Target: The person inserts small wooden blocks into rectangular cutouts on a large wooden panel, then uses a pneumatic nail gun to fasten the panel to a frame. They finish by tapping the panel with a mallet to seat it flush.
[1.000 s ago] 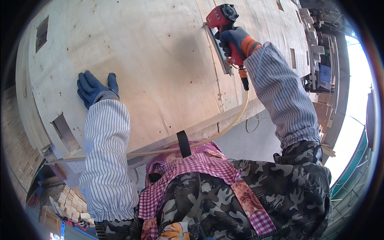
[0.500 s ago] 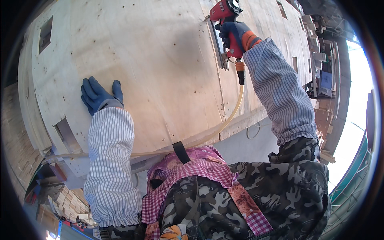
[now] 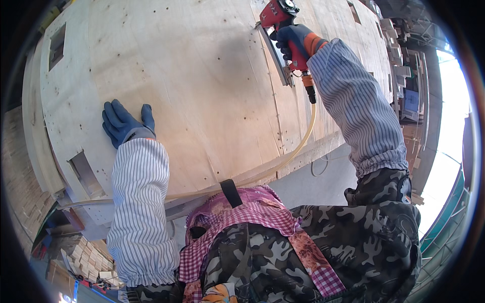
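Observation:
A large plywood panel (image 3: 202,86) fills the upper part of the view. My left hand (image 3: 123,122), in a blue glove, lies flat on it near its left side, fingers spread. My right hand (image 3: 294,42), also blue-gloved, grips a red pneumatic nail gun (image 3: 279,20) whose nose rests on the panel at the top. A yellowish air hose (image 3: 298,146) runs from the gun's handle down and left along the panel's lower edge. Both forearms wear striped sleeve covers.
Rectangular cut-outs (image 3: 86,174) open in the panel at lower left and upper left (image 3: 57,45). Stacked wood blocks (image 3: 83,257) lie below at the left. More timber and boards (image 3: 401,70) stand at the right. A grey floor (image 3: 313,182) shows beneath the panel.
My right hand has carried the nail gun farther up the panel. My left hand stays flat on the plywood, shifted slightly.

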Demonstrator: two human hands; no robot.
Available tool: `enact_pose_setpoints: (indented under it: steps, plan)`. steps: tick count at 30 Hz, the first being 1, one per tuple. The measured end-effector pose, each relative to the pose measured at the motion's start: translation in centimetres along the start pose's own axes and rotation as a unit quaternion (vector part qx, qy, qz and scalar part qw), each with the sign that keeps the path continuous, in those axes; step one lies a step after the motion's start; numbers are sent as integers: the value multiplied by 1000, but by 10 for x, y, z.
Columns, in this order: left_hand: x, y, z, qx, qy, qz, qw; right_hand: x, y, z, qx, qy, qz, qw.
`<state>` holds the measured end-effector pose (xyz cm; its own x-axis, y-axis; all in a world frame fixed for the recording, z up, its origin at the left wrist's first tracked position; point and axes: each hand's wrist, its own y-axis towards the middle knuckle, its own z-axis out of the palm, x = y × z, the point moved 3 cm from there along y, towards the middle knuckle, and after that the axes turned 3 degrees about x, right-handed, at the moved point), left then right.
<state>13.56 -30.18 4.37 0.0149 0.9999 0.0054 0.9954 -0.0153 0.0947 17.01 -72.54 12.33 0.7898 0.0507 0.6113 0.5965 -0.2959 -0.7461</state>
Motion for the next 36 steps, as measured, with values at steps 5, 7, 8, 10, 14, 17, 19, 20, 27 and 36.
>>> enact_pose_setpoints:
  steps: [5, 7, 8, 10, 14, 17, 19, 20, 27, 36]
  plan:
    - [2, -3, 2, -18, -6, 5, 1000, -2, -5, 5, -15, -31, 15, 999]
    - [5, 3, 3, 19, 1, -3, 1000, 0, -9, 8, -5, -24, 18, 1000]
    - [5, 7, 0, -17, -11, 18, 1000, 1, -11, 9, 5, -8, 18, 1000]
    - [5, 22, 0, 16, 14, 25, 999, 6, -12, 6, -11, -4, 12, 1000]
    - [3, 47, 0, 30, 17, 20, 999, 23, -2, -4, -18, 56, -34, 998]
    - [5, 49, 1, 94, 32, 0, 995, 37, 14, -7, -8, 75, -48, 996]
    - [5, 47, -1, 95, 37, -3, 995, 46, 25, -5, -7, 79, -75, 994]
    - [5, 46, -3, 71, 20, 8, 997, 49, 30, -2, 8, 67, -71, 995]
    - [7, 45, -6, 89, 13, 8, 996, 48, 33, 9, 22, 94, -23, 995]
    - [4, 43, -12, 143, 44, -7, 989, 48, 33, 1, 34, 29, 0, 999]
